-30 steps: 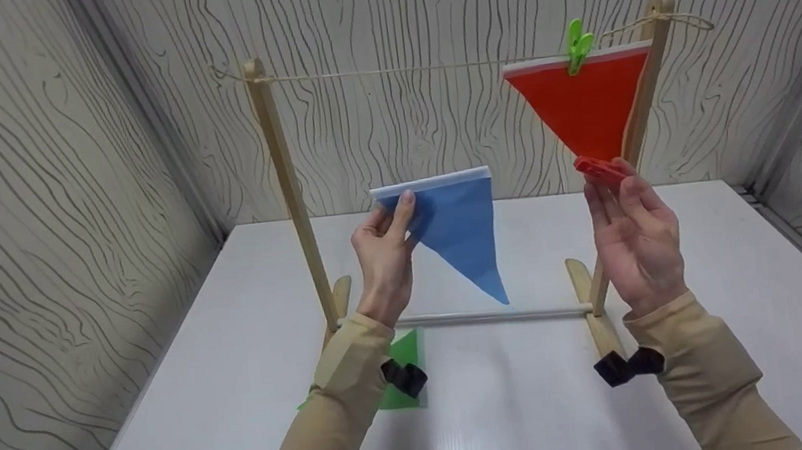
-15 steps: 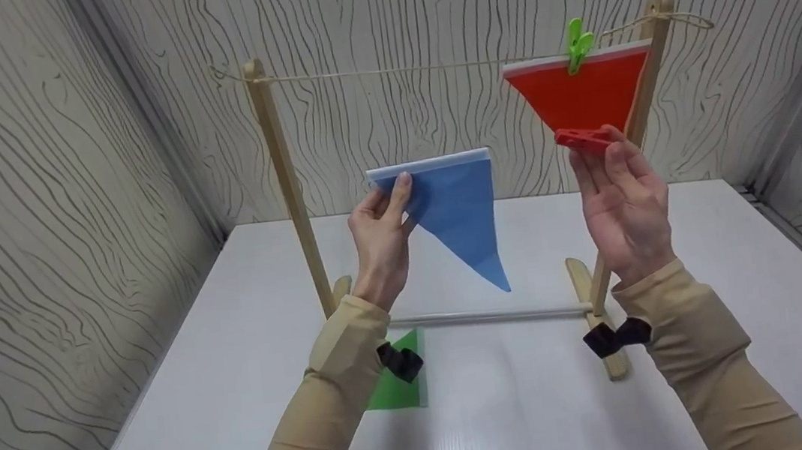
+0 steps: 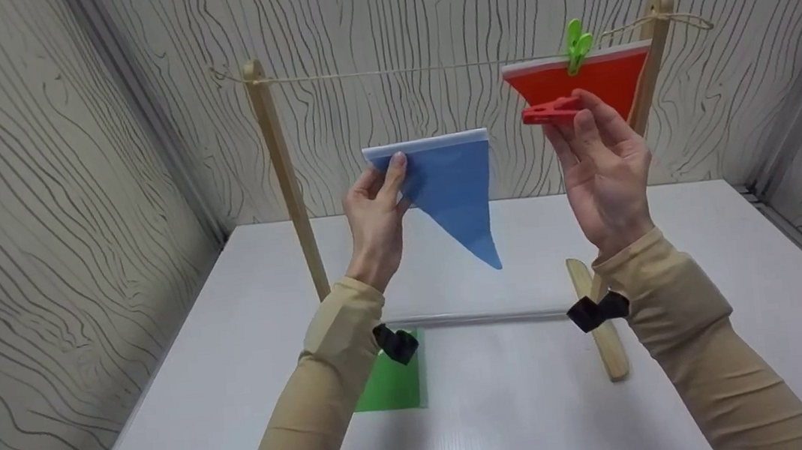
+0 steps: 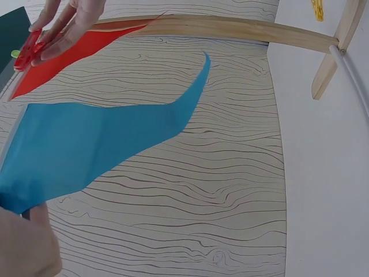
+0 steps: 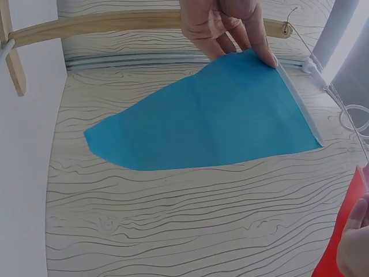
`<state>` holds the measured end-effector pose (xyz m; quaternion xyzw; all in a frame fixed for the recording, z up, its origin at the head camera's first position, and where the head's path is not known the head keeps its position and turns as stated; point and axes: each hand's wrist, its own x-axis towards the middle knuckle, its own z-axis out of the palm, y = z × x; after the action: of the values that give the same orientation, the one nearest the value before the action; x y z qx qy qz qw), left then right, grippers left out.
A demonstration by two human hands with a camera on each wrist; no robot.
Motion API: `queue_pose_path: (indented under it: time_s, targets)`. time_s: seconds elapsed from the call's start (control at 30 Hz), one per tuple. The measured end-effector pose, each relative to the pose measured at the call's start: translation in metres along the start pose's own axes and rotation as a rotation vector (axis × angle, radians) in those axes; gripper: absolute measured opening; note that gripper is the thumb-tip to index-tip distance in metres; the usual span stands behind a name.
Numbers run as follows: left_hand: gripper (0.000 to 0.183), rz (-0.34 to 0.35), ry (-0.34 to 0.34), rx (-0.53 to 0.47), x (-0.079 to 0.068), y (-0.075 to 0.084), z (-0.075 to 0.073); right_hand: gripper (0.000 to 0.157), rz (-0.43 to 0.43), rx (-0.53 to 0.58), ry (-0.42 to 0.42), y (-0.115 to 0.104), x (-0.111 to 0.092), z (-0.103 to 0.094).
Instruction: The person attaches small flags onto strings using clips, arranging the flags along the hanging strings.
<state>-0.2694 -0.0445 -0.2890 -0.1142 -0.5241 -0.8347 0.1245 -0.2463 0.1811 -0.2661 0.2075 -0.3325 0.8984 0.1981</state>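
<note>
My left hand (image 3: 376, 220) pinches a blue triangular flag (image 3: 453, 189) near the left end of its white top edge, thumb in front. The flag hangs point down below the string (image 3: 369, 73). In my right hand (image 3: 606, 171) a red clothespin (image 3: 550, 112) is held between thumb and fingers, lying nearly level. Behind that hand a red flag (image 3: 611, 80) hangs on the string, clipped by a green clothespin (image 3: 578, 46). The right wrist view shows the blue flag (image 5: 202, 115) spread out from the left hand (image 5: 230, 23).
Two wooden posts (image 3: 281, 170) carry the string, joined low by a white rod (image 3: 487, 316). A green flag (image 3: 396, 380) lies on the white table (image 3: 512, 408), partly under the left forearm. The left wrist view shows a yellow clothespin (image 4: 317, 8) on the table.
Both hands have risen toward the string, carrying the blue flag and the red clothespin. The right hand has also shifted left, and the clothespin has turned closer to level.
</note>
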Motion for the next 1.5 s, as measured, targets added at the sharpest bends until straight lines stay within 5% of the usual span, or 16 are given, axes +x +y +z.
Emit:
queue_pose_path:
  time_s: [0.37, 0.9, 1.5]
  targets:
    - [0.033, 0.037, 0.015, 0.026, 0.007, 0.010, 0.005, 0.030, -0.088, -0.103, -0.034, 0.003, 0.015, 0.028]
    - [0.037, 0.053, 0.055, 0.043, 0.015, 0.016, 0.011, 0.029, -0.260, -0.517, -0.044, 0.007, 0.027, 0.057]
    - [0.041, 0.032, 0.037, -0.006, 0.020, 0.022, 0.018, 0.025, -0.346, -0.629, -0.114, 0.002, 0.049, 0.080]
